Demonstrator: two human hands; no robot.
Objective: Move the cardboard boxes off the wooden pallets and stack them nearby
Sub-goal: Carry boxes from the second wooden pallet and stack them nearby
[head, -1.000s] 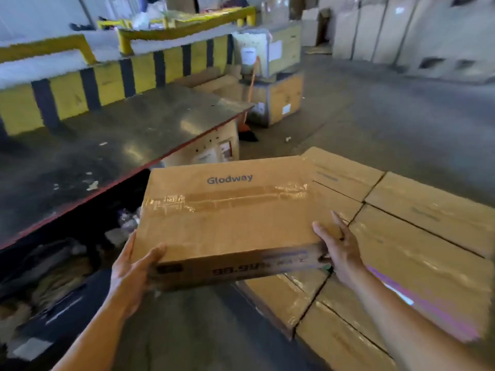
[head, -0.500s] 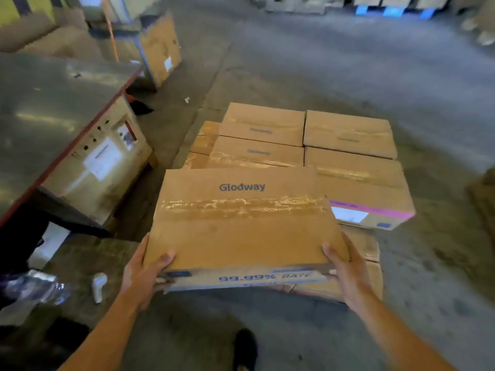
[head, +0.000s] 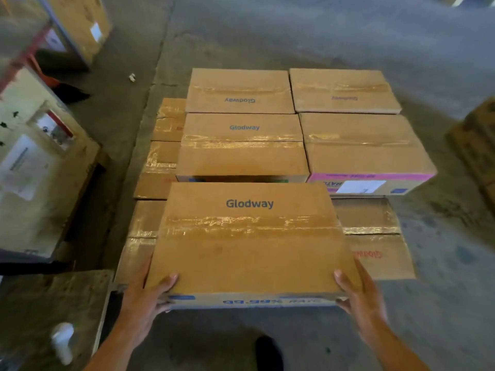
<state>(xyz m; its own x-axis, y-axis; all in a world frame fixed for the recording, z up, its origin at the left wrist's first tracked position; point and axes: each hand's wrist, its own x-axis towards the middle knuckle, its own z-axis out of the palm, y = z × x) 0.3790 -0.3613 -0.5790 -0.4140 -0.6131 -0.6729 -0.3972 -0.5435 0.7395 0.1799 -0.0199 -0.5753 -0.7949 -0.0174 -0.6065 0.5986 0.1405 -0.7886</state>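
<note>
Swung from the table, box (head: 249,236) now over the stack (head: 348,145); my hands (head: 146,298) (head: 361,295) clamp its near corners; stiff, probably light.

Item 1: held box (head: 249,245). We record flat brown cardboard, clear tape along the top seam, "Glodway" in blue, lying level. The left hand (head: 146,298) and the right hand (head: 359,295) grip its near corners. It sits over the stack's near row; we cannot tell whether it rests there.

Item 2: upper-layer boxes (head: 239,91). We count four, in two touching rows, including a pink-banded box (head: 367,151) with a white label.

Item 3: lower-layer boxes (head: 160,170). We see them at the left and near right.
</note>
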